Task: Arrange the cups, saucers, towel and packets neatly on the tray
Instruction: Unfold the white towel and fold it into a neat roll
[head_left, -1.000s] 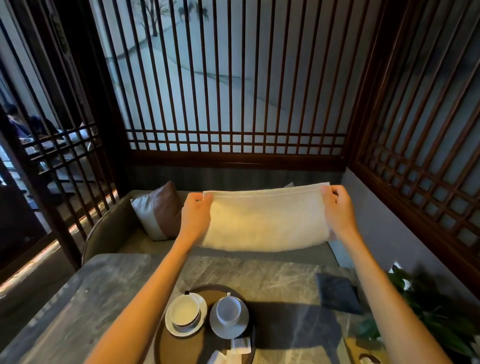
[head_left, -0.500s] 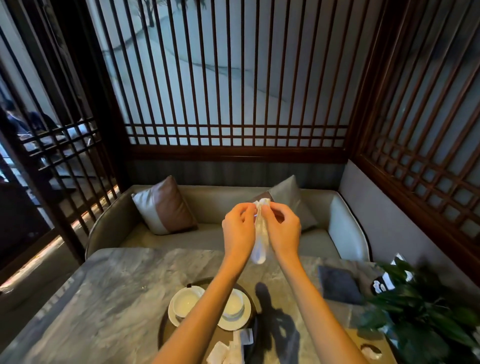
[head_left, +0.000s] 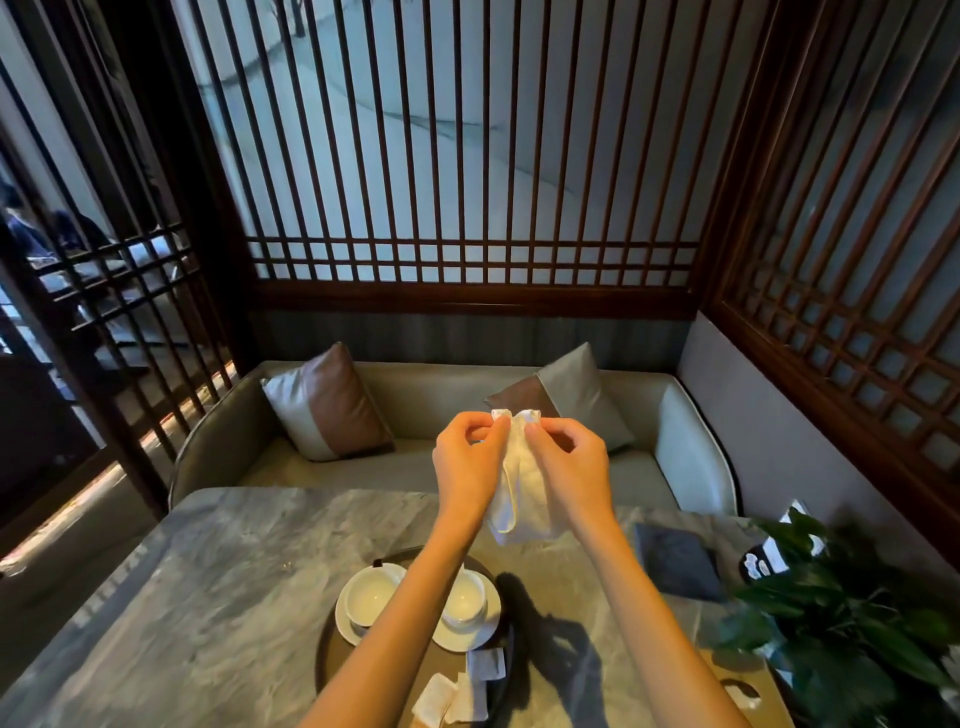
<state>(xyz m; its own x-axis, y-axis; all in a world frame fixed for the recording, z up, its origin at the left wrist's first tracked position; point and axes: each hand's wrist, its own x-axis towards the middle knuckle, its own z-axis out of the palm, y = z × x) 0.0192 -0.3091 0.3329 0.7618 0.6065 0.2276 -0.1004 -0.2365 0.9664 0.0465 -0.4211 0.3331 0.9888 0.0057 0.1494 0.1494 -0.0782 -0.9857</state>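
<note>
A white towel (head_left: 521, 488), folded in half, hangs in the air above the table. My left hand (head_left: 467, 467) and my right hand (head_left: 569, 467) pinch its top corners close together. Below, a round dark tray (head_left: 332, 660) holds two white cups on saucers side by side: the left cup (head_left: 370, 595) in full view, the right cup (head_left: 465, 603) partly behind my left forearm. Several white packets (head_left: 467, 686) lie loosely on the tray's near right part.
The tray rests on a grey marble table (head_left: 182, 597). A dark coaster or cloth (head_left: 675, 561) lies to the right, and a leafy plant (head_left: 841, 613) fills the right edge. A sofa with two cushions (head_left: 327, 405) stands behind the table, wooden lattice screens around it.
The towel was stretched wide between my hands a second ago. My hands came together and folded it in half; it now hangs a little fuller between them.
</note>
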